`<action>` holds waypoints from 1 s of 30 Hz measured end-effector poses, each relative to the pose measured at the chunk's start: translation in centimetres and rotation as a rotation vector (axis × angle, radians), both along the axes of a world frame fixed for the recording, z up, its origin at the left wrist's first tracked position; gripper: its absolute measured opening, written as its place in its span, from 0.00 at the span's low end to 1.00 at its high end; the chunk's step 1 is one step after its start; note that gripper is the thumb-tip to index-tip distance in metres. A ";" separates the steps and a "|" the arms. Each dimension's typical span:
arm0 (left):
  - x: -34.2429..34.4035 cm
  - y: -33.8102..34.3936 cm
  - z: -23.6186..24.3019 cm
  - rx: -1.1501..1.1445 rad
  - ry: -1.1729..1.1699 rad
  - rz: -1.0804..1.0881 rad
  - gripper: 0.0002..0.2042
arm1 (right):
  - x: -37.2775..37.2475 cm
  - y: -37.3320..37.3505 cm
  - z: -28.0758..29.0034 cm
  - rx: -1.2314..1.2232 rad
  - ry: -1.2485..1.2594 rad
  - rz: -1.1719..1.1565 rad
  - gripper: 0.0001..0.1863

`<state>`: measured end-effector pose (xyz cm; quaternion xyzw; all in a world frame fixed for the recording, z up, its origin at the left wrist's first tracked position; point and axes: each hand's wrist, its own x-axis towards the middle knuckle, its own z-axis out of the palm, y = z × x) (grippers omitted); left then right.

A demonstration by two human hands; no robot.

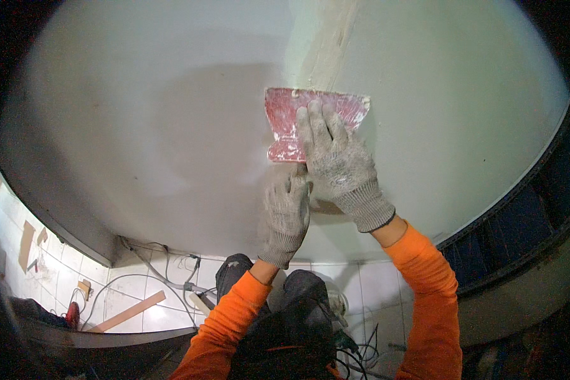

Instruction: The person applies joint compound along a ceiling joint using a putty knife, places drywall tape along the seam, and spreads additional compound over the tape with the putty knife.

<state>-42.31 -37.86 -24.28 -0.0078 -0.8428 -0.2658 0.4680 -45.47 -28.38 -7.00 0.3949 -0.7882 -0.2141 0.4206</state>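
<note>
A red putty scraper (284, 114), smeared with pale filler, lies against the light wall panel (202, 145), its wide edge upward. My gloved right hand (339, 155) holds it from the right, fingers stretched along its face and pressed together. My gloved left hand (286, 209) is closed just below, its fingertips at the lower edge of the scraper's handle; the palm side is hidden. Above the scraper, a band of pale filler (329, 47) runs up the panel. Both gloves are grey knit and dusty.
White floor tiles (123, 282) show below the panel, with cables (164, 275) and a wooden strip (130, 310) on them. My knees are close to the panel's foot. A red shoe (73, 313) shows at lower left. Dark framing (506, 215) curves along the right.
</note>
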 end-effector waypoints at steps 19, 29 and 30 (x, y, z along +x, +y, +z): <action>-3.1 -1.5 -2.7 0.024 -0.209 -0.032 0.33 | -0.5 1.2 1.9 -0.035 0.030 0.292 0.38; -2.9 -1.4 -4.3 -0.027 -0.050 -0.021 0.42 | -3.5 -2.3 6.6 -0.110 0.164 -0.005 0.36; -2.6 -1.1 -4.7 -0.022 -0.065 -0.024 0.42 | -3.5 -2.0 5.0 -0.105 0.150 -0.009 0.36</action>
